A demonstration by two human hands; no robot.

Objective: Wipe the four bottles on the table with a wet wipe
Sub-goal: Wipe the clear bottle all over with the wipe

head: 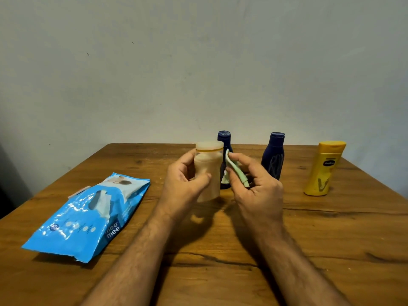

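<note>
Nearest, the blue wipes pack (86,215) lies flat on the wooden surface (331,250) at the left, its flap open, within easy reach for a fresh sheet. Past it the left hand (183,184) grips the beige bottle (208,173), lifted clear of the surface, probably so every side can be reached. Just beside it the right hand (254,184) pinches a folded wet wipe (235,171) at the bottle's flank. Behind stand two dark blue bottles (273,155), one partly hidden, and a yellow bottle (323,168) at far right, apparently waiting their turn
</note>
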